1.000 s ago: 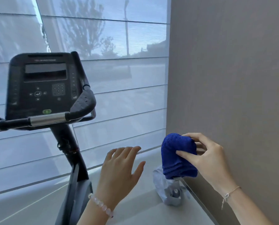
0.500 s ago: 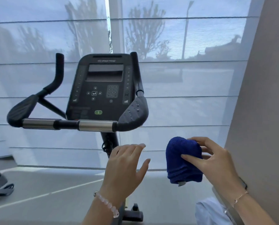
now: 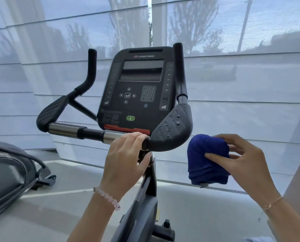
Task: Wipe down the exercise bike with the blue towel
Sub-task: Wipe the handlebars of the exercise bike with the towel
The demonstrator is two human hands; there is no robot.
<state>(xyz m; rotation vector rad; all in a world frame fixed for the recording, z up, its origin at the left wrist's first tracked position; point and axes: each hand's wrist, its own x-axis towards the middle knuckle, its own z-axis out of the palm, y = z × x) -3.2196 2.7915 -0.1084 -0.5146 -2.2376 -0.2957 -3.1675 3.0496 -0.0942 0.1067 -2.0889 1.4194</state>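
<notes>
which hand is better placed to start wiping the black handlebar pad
Right: the right hand holds the bunched blue towel beside the black handlebar pad; the left hand grips the chrome bar.

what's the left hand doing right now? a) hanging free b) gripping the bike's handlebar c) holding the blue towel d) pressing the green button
b: the left hand curls around the handlebar beside the elbow pad, while the right hand holds the blue towel.

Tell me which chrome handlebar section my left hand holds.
The right chrome section, next to the right pad; the left hand curls over its end. The left chrome section is untouched.
</notes>
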